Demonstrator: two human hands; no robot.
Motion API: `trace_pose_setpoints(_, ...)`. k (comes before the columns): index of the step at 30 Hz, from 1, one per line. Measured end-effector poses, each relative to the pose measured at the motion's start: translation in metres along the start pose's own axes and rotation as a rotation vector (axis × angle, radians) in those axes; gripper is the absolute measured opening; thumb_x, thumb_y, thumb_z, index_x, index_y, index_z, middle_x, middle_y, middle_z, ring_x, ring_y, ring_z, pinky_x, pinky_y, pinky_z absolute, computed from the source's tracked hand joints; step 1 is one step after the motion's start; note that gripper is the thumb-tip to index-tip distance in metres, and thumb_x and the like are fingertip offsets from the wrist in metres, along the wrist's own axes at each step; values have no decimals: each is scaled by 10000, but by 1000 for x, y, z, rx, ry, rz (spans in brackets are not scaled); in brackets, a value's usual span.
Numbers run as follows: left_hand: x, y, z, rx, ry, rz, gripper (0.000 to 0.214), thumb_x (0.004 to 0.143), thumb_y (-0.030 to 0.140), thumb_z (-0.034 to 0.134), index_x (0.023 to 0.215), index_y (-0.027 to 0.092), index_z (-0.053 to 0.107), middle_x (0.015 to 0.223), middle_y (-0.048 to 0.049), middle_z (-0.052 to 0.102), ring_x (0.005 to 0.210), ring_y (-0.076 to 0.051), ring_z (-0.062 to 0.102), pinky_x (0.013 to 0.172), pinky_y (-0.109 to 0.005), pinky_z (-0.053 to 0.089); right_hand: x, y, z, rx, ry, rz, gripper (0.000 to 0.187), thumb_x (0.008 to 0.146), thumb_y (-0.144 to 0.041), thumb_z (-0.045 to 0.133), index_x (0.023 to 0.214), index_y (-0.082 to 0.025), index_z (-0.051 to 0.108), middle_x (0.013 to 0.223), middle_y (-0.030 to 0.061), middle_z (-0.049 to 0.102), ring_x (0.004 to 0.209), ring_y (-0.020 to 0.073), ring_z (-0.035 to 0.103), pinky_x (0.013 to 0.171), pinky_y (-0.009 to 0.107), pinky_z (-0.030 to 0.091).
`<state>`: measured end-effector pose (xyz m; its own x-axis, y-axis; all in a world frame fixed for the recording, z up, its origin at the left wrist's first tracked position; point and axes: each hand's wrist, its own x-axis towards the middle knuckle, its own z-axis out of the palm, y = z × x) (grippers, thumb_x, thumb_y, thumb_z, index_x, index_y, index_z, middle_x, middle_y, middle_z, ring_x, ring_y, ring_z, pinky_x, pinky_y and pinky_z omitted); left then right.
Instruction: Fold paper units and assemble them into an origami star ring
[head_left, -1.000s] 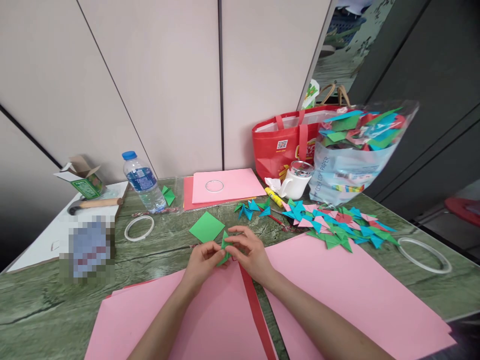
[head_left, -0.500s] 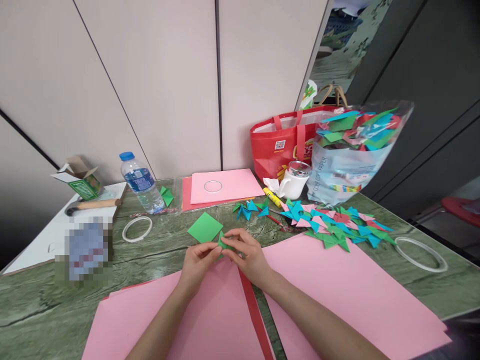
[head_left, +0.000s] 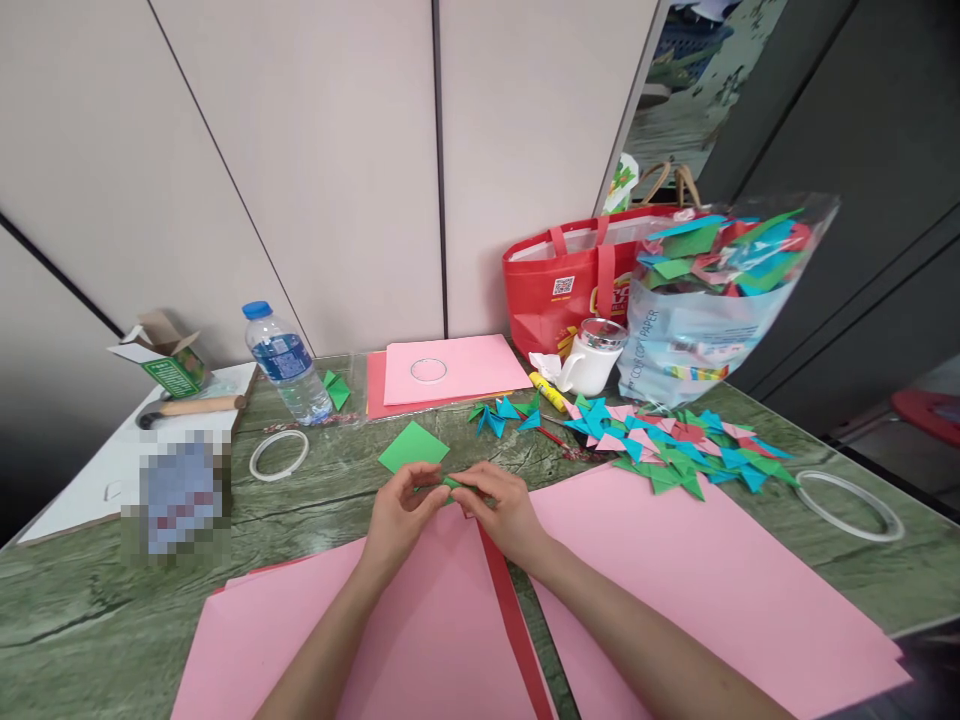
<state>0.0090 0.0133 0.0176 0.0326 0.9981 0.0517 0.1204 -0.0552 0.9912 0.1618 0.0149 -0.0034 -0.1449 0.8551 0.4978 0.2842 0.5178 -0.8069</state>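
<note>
A small folded piece of green paper (head_left: 451, 484) is pinched between my two hands, mostly covered by the fingers. My left hand (head_left: 405, 505) grips it from the left with thumb and fingers. From the right, my right hand (head_left: 499, 505) holds its other side, fingers laid over the top. Just beyond my left hand lies a flat green paper square (head_left: 412, 445) on the table. Beneath my hands is a stack of pink sheets (head_left: 412, 620), with a red sheet showing along its right edge.
A second pink stack (head_left: 697, 590) lies right, a heap of folded paper pieces (head_left: 675, 445) behind it. Further back stand a white mug (head_left: 589, 365), a plastic bag of paper (head_left: 697, 320), a red bag (head_left: 551, 300) and a water bottle (head_left: 289, 365). A hammer (head_left: 195, 407) lies left.
The green piece has turned from standing up to lying lower and flatter between my fingers. My left fingers have curled higher around it. The view has shifted slightly.
</note>
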Motion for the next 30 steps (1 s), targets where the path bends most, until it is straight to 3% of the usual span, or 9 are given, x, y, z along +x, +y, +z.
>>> trace_pose_setpoints(3,-1,0,0,29,-85,-50,271,634,306,677,853,151,642,894,-71,682,873,-207,616,812,-332,479,1,-1,0,136,11,179,152,791,-295,561,863,-210,665,758,38,626,572,133,586,516,253,493)
trace_pose_setpoints(6,-3,0,1,48,-53,-76,271,625,319,686,837,155,653,857,-63,692,834,-214,622,778,-335,488,2,0,1,312,15,344,156,754,-321,592,826,-193,645,753,28,640,585,145,611,541,273,524)
trace_pose_setpoints(10,-4,1,2,82,-2,-23,222,596,294,701,770,166,653,772,-33,684,754,-188,612,726,-303,491,4,0,3,438,39,439,196,695,-349,642,789,-178,622,700,10,633,584,146,614,569,290,536)
trace_pose_setpoints(15,-6,6,4,86,37,-6,230,570,261,716,770,164,660,718,-18,675,682,-168,606,654,-272,490,6,3,2,517,50,432,222,690,-363,646,794,-171,607,690,5,631,579,130,603,566,272,532)
trace_pose_setpoints(21,-7,10,6,16,-131,-92,292,690,349,624,886,138,673,545,-11,654,488,-140,572,479,-242,459,6,3,2,497,18,392,165,717,-334,620,775,-180,605,676,-9,609,579,115,595,549,244,524)
trace_pose_setpoints(24,-7,10,6,23,-165,-73,251,710,363,603,804,145,685,539,-15,656,475,-135,570,470,-234,455,5,0,2,479,-2,394,166,715,-338,619,785,-188,615,700,-3,615,579,117,591,537,244,522)
trace_pose_setpoints(30,-7,9,5,15,-106,-51,214,726,355,591,669,154,636,528,-13,648,485,-142,589,489,-235,467,6,-5,0,508,11,408,280,634,-332,697,864,-185,629,802,17,642,672,134,602,588,259,514)
